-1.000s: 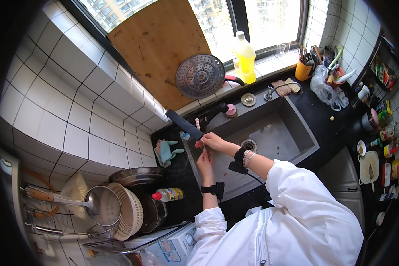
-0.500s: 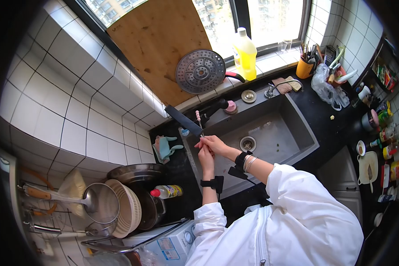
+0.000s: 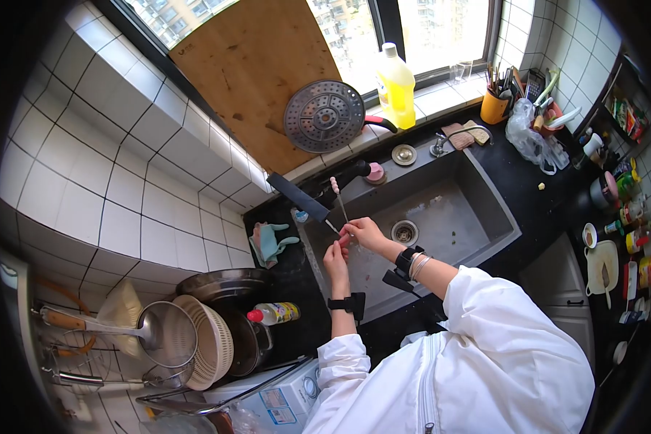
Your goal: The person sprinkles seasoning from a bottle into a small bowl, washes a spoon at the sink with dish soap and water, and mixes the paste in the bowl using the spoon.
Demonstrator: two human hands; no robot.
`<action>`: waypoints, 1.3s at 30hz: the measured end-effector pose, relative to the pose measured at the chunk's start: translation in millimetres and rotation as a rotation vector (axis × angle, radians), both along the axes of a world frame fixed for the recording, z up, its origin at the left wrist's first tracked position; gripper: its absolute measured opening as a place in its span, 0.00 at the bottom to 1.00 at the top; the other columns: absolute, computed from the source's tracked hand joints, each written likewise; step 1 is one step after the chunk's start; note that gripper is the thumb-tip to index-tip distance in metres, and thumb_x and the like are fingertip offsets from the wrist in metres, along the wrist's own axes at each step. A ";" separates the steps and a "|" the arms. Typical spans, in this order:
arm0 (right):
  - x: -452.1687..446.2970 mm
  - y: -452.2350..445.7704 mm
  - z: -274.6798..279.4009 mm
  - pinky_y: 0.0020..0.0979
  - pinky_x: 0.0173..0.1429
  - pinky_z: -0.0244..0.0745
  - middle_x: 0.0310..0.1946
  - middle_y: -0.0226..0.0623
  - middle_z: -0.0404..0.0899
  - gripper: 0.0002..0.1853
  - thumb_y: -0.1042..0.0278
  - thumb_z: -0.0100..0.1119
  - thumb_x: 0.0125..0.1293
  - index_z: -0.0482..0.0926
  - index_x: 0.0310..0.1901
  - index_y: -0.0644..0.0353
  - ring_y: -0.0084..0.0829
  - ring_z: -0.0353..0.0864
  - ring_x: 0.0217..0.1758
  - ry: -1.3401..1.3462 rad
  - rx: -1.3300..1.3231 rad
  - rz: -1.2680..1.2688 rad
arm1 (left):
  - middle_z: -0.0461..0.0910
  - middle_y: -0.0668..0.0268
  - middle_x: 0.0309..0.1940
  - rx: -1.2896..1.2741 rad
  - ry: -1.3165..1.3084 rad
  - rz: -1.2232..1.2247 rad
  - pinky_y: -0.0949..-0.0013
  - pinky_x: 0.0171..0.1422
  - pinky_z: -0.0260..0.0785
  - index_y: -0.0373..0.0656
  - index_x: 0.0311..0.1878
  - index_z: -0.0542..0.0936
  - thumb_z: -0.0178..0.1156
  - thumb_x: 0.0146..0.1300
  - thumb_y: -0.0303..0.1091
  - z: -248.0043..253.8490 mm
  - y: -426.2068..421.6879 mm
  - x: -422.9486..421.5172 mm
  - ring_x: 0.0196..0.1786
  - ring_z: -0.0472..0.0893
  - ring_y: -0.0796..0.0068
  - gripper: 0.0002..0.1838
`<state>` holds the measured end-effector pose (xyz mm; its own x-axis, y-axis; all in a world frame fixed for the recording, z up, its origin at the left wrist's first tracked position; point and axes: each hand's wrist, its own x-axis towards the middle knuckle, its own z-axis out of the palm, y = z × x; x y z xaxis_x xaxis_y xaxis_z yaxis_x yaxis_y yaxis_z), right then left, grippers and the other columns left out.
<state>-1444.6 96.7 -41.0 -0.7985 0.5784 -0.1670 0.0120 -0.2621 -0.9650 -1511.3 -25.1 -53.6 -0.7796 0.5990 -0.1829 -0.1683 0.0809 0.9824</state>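
Observation:
Over the left part of the grey sink [image 3: 484, 189], my right hand [image 3: 365, 233] pinches a thin skewer [image 3: 342, 206]. Pink pieces [image 3: 334, 185] sit at the skewer's far, upper end. My left hand [image 3: 335, 260] is just below and left of my right hand, its fingers closed on a small reddish-pink piece [image 3: 344, 238] that lies between the two hands. A flat dark bar [image 3: 296, 197], like a tap spout, reaches toward the hands, with a thin bright streak at its tip. The near end of the skewer is hidden by my fingers.
A wooden board [image 3: 257, 79], a perforated round plate [image 3: 324, 116] and a yellow bottle [image 3: 396, 87] stand by the window. Teal gloves [image 3: 269, 244], a red-capped bottle [image 3: 276, 312] and a white basket [image 3: 213, 340] are left. An orange utensil holder [image 3: 493, 108] is at the back right.
The skewer has swung up and right, clear of the dark bar, and more of its shaft shows. My right hand has moved slightly right, away from my left hand.

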 end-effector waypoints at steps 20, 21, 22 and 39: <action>39.1 8.9 18.3 0.27 0.26 0.65 0.14 0.25 0.68 0.15 0.60 0.52 0.69 0.83 0.34 0.63 0.18 0.67 0.18 -0.164 0.190 0.535 | 0.81 0.55 0.46 0.228 -0.317 -0.042 0.71 0.49 0.75 0.36 0.52 0.75 0.47 0.72 0.42 17.8 -2.6 -8.0 0.47 0.82 0.67 0.18; 40.4 11.5 16.9 0.27 0.26 0.67 0.13 0.26 0.69 0.14 0.60 0.53 0.69 0.83 0.34 0.62 0.20 0.68 0.17 -0.152 0.197 0.513 | 0.80 0.56 0.48 0.244 -0.343 -0.033 0.70 0.49 0.75 0.36 0.53 0.74 0.47 0.72 0.42 18.6 -1.4 -8.4 0.48 0.82 0.66 0.19; 42.0 13.7 17.5 0.27 0.26 0.68 0.13 0.26 0.69 0.13 0.61 0.54 0.68 0.84 0.35 0.60 0.21 0.69 0.17 -0.139 0.205 0.490 | 0.80 0.56 0.48 0.247 -0.357 -0.056 0.70 0.49 0.75 0.36 0.53 0.74 0.47 0.72 0.42 20.9 -0.4 -8.4 0.49 0.82 0.66 0.19; 45.8 8.6 44.0 0.28 0.27 0.67 0.17 0.33 0.75 0.11 0.65 0.51 0.66 0.81 0.38 0.63 0.23 0.74 0.21 -0.060 0.334 0.203 | 0.81 0.56 0.47 0.310 -0.396 -0.027 0.72 0.50 0.75 0.35 0.53 0.75 0.52 0.70 0.33 32.5 11.1 -16.4 0.46 0.82 0.70 0.14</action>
<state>-1398.8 105.3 3.0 -0.8966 0.4404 -0.0460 0.0900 0.0795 -0.9928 -1527.7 -14.0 -21.1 -0.6698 0.6911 -0.2715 -0.5347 -0.1952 0.8222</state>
